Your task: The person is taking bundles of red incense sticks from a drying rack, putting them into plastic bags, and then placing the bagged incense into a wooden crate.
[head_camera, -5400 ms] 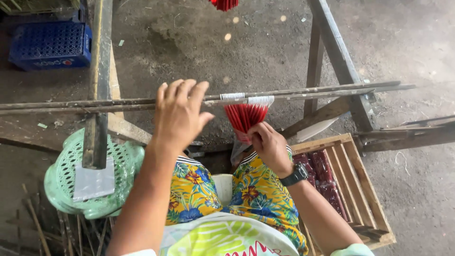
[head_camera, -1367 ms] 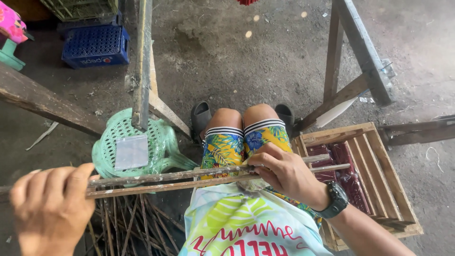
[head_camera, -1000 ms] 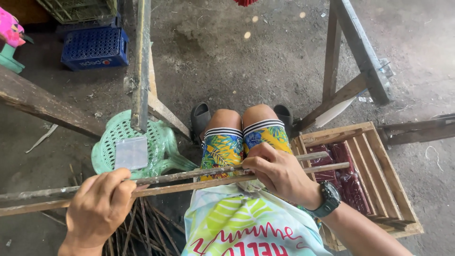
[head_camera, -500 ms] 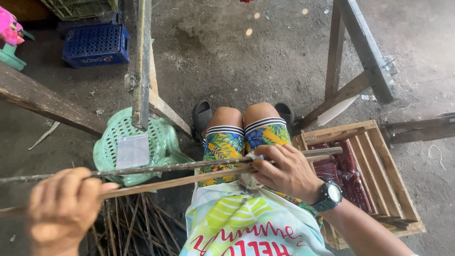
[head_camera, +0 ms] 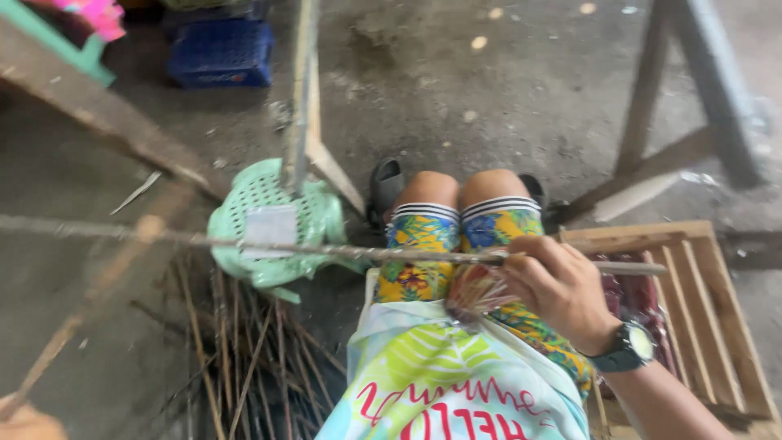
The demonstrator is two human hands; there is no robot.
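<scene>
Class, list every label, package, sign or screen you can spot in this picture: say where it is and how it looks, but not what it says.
Paper label: pale grey rectangle lying on the green plastic stool, left of the knees.
Wristwatch: dark strap with a pale round face, on the right hand wrist; its face is too blurred to make out.
No packages or signs.

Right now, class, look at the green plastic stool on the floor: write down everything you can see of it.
The green plastic stool is pale mint green, with a round seat pierced in a lattice of small holes. Its plastic looks worn, and its lower edge looks bent or torn. It stands on the grey concrete floor, left of the person's knees. A pale flat square lies on the seat. A wooden post rises just behind it, and a long thin stick crosses in front. Loose sticks lie below.
</scene>
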